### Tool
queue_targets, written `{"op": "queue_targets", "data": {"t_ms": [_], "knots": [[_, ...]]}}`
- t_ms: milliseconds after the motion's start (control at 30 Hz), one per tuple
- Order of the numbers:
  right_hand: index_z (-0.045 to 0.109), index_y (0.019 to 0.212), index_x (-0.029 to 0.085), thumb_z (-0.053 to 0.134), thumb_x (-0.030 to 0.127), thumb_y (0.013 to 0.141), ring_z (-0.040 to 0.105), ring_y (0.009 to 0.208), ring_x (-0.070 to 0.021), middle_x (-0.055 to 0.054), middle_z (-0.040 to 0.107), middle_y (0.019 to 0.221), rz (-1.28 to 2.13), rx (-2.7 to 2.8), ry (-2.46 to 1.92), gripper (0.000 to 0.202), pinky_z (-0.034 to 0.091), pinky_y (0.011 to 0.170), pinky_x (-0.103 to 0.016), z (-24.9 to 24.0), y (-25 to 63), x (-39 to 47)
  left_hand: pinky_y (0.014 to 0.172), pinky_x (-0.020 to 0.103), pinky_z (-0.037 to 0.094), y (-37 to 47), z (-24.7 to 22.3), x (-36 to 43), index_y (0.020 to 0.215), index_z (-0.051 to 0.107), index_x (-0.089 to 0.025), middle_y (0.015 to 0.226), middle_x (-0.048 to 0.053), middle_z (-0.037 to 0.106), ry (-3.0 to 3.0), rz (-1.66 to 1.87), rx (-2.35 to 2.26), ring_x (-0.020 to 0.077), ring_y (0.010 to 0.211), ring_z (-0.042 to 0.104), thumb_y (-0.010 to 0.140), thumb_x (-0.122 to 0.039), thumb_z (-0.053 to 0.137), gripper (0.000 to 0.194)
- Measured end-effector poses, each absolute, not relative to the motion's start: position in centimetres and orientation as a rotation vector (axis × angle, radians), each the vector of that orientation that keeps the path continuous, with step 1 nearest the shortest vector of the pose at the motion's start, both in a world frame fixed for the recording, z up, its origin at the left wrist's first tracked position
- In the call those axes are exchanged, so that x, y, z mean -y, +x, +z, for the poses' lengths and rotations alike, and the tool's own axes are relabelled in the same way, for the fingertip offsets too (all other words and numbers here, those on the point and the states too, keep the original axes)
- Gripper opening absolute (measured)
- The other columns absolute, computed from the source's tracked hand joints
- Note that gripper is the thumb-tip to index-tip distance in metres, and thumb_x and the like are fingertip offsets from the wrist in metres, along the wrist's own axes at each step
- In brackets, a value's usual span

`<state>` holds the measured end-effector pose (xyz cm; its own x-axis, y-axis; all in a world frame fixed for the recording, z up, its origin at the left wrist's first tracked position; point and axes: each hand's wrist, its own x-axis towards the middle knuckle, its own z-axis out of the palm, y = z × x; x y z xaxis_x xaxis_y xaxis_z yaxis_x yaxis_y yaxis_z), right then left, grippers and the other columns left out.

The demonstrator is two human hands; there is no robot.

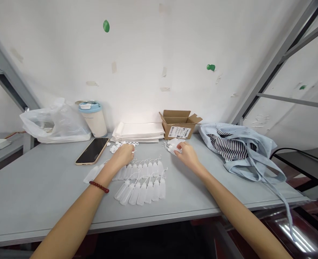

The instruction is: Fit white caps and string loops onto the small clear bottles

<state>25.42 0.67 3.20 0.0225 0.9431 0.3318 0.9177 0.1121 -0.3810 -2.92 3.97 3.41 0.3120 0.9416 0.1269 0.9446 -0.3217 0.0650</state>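
My left hand (123, 156) is closed at a pile of small white caps (116, 146), its fingertips pressed together; what they hold is too small to make out. My right hand (187, 154) reaches to a small heap of white tags with strings (173, 145) before the cardboard box, thumb and forefinger closing on a tag. Between my hands, translucent small bottles with thin strings lie in two rows, a back row (150, 169) and a front row (141, 194). Part of the back row is hidden behind my left wrist.
A phone (92, 151) lies left of the caps. Behind stand a plastic bag (55, 124), a lidded cup (95, 120), stacked white paper envelopes (139, 131) and an open cardboard box (179, 126). A blue cloth bag (240, 144) hangs over the table's (53, 201) right edge.
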Motion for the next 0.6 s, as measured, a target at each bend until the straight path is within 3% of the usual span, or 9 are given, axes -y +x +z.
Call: {"op": "queue_targets", "data": {"t_ms": [233, 367, 500, 600], "knots": [[0.059, 0.090, 0.015, 0.055, 0.021, 0.078, 0.057, 0.085, -0.0222, -0.012, 0.061, 0.101, 0.034, 1.830, -1.750, 0.014, 0.040, 0.065, -0.029, 3.1, 25.5, -0.7, 0.067, 0.030, 0.045, -2.8, 3.5, -3.9, 0.076, 0.066, -0.016, 0.079, 0.012, 0.070, -2.508, -0.216, 1.827, 0.0259, 0.080, 0.065, 0.072, -0.013, 0.048, 0.019], [0.056, 0.074, 0.017, 0.052, 0.023, 0.078, 0.055, 0.074, -0.0189, -0.007, 0.063, 0.082, 0.120, 1.786, -1.577, 0.008, 0.040, 0.064, -0.029, 4.1, 24.8, 0.3, 0.068, 0.031, 0.045, -2.7, 3.5, -3.7, 0.072, 0.066, -0.015, 0.077, 0.013, 0.069, -2.503, -0.214, 1.847, 0.0269, 0.081, 0.065, 0.072, -0.013, 0.047, 0.019], [0.045, 0.047, 0.019, 0.049, 0.028, 0.079, 0.040, 0.045, -0.0102, 0.001, 0.048, 0.047, 0.737, 1.911, -1.441, 0.034, 0.032, 0.048, -0.024, 5.8, 23.5, 2.6, 0.072, 0.031, 0.046, -2.4, 3.9, -3.2, 0.099, 0.066, -0.014, 0.091, 0.013, 0.069, -2.518, -0.276, 1.864, 0.0267, 0.091, 0.063, 0.076, -0.016, 0.045, 0.031], [0.045, 0.040, 0.017, 0.047, 0.030, 0.081, 0.032, 0.038, -0.0070, 0.002, 0.045, 0.039, 1.188, 2.174, -1.331, 0.042, 0.027, 0.043, -0.023, 6.7, 22.8, 4.3, 0.076, 0.031, 0.046, -1.8, 4.3, -2.8, 0.116, 0.060, -0.015, 0.096, 0.010, 0.069, -2.543, -0.360, 1.875, 0.0245, 0.093, 0.062, 0.080, -0.022, 0.043, 0.041]]}}
